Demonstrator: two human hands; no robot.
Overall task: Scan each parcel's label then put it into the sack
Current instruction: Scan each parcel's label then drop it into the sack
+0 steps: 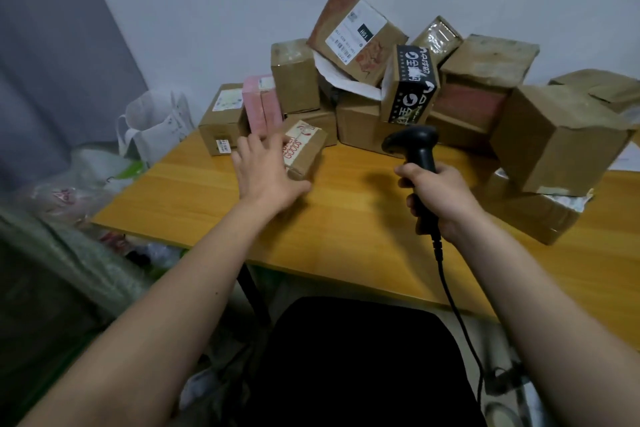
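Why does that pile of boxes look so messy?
The boxes are heaped loosely. The labelled box on top leans tilted, the black box stands askew, and torn white wrapping pokes out between them.

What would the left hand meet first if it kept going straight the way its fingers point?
Probably the pink box just beyond the left hand, whose fingers point toward it; depth is unclear, and the small taped carton lies beside them.
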